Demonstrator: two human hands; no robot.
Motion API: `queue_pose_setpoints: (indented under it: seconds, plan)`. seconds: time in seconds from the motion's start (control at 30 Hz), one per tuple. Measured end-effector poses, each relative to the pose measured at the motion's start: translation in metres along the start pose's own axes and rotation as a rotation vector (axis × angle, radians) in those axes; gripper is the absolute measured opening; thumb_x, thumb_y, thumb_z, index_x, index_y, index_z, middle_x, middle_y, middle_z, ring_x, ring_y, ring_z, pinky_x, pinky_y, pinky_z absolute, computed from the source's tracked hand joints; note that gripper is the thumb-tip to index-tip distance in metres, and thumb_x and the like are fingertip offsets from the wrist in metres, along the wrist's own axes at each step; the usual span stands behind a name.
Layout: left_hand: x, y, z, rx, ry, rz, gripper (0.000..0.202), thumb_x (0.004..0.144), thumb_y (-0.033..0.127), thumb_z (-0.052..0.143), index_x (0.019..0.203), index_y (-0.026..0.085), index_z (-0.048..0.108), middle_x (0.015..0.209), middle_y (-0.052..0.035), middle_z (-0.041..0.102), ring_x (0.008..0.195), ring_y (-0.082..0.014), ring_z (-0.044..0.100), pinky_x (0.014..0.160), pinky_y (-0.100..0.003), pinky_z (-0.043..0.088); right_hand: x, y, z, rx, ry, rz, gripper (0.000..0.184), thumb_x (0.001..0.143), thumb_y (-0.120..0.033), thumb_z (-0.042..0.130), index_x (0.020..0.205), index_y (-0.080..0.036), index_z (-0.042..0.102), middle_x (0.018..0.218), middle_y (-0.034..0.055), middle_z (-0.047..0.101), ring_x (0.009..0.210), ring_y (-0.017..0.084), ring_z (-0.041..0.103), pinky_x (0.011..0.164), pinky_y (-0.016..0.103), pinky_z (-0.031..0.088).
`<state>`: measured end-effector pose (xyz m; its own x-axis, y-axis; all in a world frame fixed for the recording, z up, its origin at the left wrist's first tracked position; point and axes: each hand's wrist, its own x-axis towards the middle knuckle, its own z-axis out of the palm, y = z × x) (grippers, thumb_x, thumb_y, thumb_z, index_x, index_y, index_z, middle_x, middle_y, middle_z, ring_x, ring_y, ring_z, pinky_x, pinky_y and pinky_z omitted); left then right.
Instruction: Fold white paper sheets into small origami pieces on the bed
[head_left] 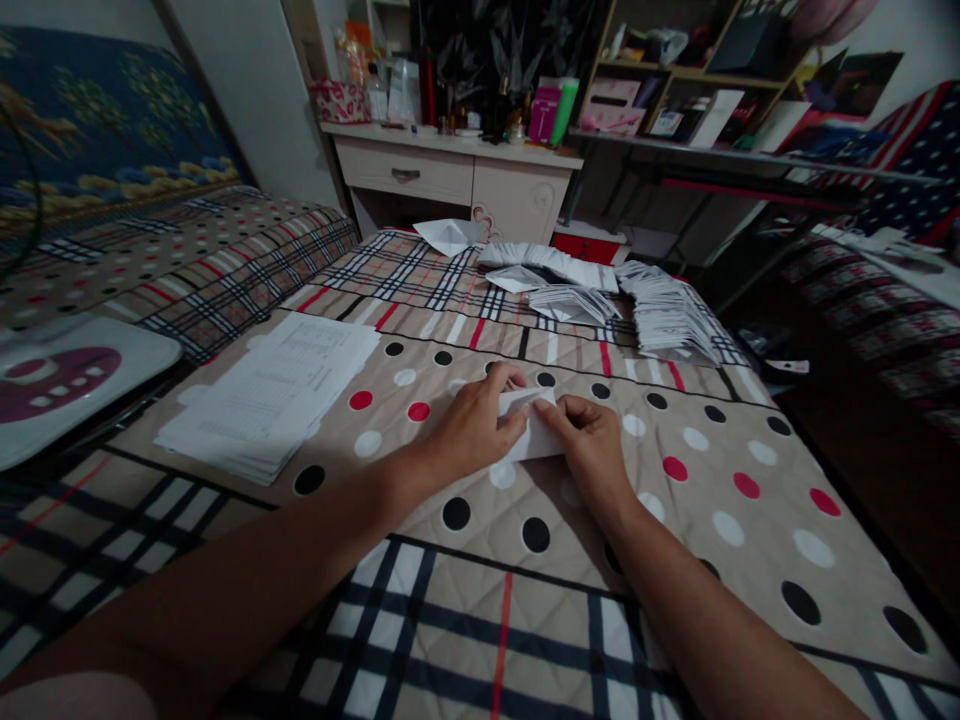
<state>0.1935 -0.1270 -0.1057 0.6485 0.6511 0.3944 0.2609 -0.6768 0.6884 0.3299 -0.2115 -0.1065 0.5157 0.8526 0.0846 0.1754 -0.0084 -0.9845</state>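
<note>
Between my two hands is a small folded sheet of white paper (534, 436), held just above the dotted bedspread. My left hand (480, 415) grips its left side, with the thumb across the near face. At its upper right edge, my right hand (592, 435) pinches the paper between thumb and curled fingers. To the left lies a stack of printed paper sheets (277, 390). Further back sit rows of folded paper pieces (667, 310), a smaller folded bunch (574, 303) and a folded paper shape (450, 236).
The bedspread (480, 600) has dots, stripes and checks. A white panel with a purple oval (67, 375) is at the left edge. Behind the bed stands a white dresser (405, 170) crowded with bottles and boxes. Shelves and a desk (675, 150) fill the back right.
</note>
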Motion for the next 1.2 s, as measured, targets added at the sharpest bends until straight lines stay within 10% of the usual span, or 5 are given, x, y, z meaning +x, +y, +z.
queue_pose_setpoints:
  seconds: [0.37, 0.83, 1.2]
  plan:
    - [0.0004, -0.0002, 0.0022, -0.022, 0.161, 0.202, 0.001, 0.089, 0.019, 0.058, 0.089, 0.019, 0.059, 0.092, -0.003, 0.064, 0.091, -0.0167, 0.063, 0.082, -0.03, 0.05, -0.0002, 0.003, 0.0, 0.006, -0.003, 0.017, 0.039, 0.075, -0.046, 0.068, 0.054, -0.017, 0.055, 0.051, -0.0039, 0.039, 0.049, 0.009, 0.032, 0.045, 0.024, 0.022]
    - [-0.0019, 0.0009, 0.0039, -0.191, 0.193, 0.097, 0.015, 0.079, 0.018, 0.069, 0.091, 0.019, 0.059, 0.096, -0.0048, 0.068, 0.084, -0.0159, 0.065, 0.066, -0.025, 0.052, -0.0016, 0.0016, 0.0013, -0.029, 0.071, 0.017, 0.042, 0.074, -0.044, 0.068, 0.049, -0.019, 0.047, 0.049, -0.0048, 0.035, 0.049, 0.008, 0.028, 0.044, 0.024, 0.02]
    - [0.0005, -0.001, 0.0042, -0.125, 0.227, 0.193, 0.007, 0.084, 0.012, 0.062, 0.083, 0.018, 0.064, 0.096, -0.0049, 0.066, 0.092, -0.0155, 0.064, 0.081, -0.03, 0.055, -0.002, -0.0012, 0.0033, -0.009, 0.045, 0.069, 0.034, 0.071, -0.043, 0.069, 0.053, -0.017, 0.058, 0.049, -0.0032, 0.044, 0.047, 0.009, 0.032, 0.043, 0.023, 0.023]
